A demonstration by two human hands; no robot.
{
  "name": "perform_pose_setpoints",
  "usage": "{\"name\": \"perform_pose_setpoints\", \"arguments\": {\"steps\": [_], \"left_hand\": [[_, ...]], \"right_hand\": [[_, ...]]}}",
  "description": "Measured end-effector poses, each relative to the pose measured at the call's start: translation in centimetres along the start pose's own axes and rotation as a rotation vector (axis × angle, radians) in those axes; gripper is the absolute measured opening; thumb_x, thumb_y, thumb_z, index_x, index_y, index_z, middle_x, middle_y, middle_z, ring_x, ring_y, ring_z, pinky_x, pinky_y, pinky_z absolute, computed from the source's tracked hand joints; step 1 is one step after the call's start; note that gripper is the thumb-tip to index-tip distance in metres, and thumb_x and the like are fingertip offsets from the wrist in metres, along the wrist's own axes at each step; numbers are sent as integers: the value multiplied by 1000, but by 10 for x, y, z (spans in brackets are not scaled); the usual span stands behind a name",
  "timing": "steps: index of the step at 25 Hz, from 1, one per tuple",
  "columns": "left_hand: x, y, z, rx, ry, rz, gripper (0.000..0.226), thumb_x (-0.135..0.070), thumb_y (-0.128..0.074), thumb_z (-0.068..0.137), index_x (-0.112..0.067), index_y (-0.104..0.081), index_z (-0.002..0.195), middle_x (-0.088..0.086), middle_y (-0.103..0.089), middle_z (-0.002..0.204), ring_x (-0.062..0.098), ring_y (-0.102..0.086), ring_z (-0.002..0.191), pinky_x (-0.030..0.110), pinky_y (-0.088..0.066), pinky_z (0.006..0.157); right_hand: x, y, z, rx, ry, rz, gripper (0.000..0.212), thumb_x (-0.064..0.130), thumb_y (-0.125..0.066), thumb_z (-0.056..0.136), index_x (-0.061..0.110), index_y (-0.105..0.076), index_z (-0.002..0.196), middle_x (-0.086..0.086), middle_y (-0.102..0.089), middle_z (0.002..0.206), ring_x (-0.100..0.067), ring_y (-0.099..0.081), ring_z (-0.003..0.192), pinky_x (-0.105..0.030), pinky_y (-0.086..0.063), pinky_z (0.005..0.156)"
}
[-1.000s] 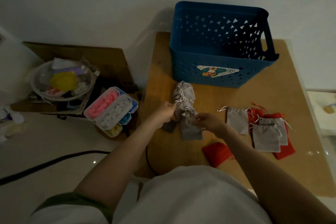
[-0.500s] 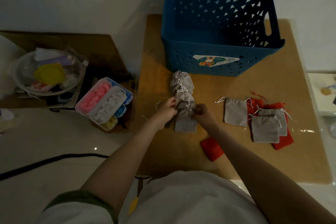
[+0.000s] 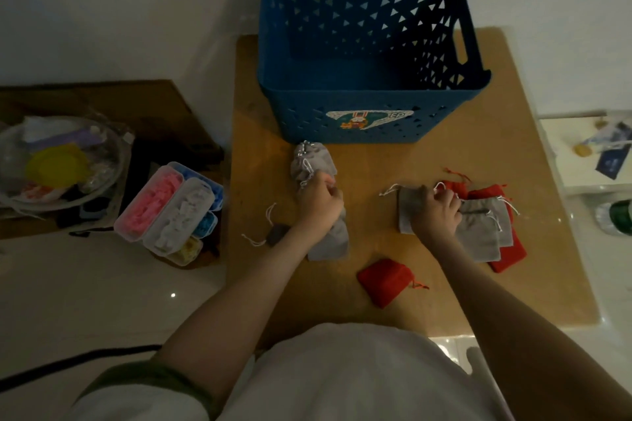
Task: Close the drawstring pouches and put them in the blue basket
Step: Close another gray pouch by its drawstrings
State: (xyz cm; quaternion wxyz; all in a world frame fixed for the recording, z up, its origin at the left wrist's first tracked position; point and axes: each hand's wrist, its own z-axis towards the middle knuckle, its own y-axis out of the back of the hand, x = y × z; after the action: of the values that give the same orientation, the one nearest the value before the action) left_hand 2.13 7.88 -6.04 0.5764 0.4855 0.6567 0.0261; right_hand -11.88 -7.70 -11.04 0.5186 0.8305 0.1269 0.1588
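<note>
1. The left hand [image 3: 319, 202] lies on a row of grey pouches [image 3: 313, 164] with its fingers curled, clenched round the cloth. The gathered tops run away from the grip toward the blue basket [image 3: 342, 128], and one flat pouch end shows below the wrist.
2. The right hand [image 3: 436, 212] grasps a single grey pouch [image 3: 407, 207] at its mouth, fingers bent over the top edge. A white cord trails off to the left of the grip.
3. Just right of that grip lies a stack of grey and red pouches [image 3: 478, 237], overlapping one another.
4. Between the two forearms, nearer the person, lies a lone red pouch [image 3: 383, 278].
5. Left of the left wrist sits a dark pouch [image 3: 277, 234], its white cords loose.
6. Everything rests on a wooden table [image 3: 478, 154]. The basket stands upright beyond both hands, nothing visible inside.
7. Off the table, far left of the left grip, stands a compartment box [image 3: 171, 212] of pink and white pieces.
</note>
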Motion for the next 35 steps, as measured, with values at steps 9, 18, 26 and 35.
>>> {"name": "perform_pose_setpoints", "arguments": {"steps": [9,18,26,35], "left_hand": [[-22,-9,2,442,135,39,39,-39,-46,97,-17,-46,129,0,-54,121,17,-53,109,32,-46,88],[-41,25,-1,258,527,-585,36,-55,-46,92,-21,-56,98,6,-61,112,25,-58,108,41,-46,100],[-27,56,-8,65,470,-943,27,-34,-45,99,-19,-67,95,7,-67,107,19,-63,97,35,-52,86],[-20,62,-23,81,595,-1245,30,-37,-39,101,-15,-60,103,9,-64,98,20,-61,89,37,-49,81]], "right_hand": [[8,26,1,110,366,241,11,19,-52,94,20,-58,103,-2,-62,102,-21,-50,105,-40,-29,95],[66,73,-25,632,474,1135,3,10,-59,89,10,-56,89,-4,-57,79,-14,-56,70,-22,-47,58],[88,77,-31,638,498,1213,12,16,-49,96,11,-59,90,-1,-57,81,-12,-55,75,-25,-44,69],[83,76,-37,549,459,1140,13,18,-50,97,8,-58,94,-3,-60,80,-13,-57,72,-24,-48,69]]}}
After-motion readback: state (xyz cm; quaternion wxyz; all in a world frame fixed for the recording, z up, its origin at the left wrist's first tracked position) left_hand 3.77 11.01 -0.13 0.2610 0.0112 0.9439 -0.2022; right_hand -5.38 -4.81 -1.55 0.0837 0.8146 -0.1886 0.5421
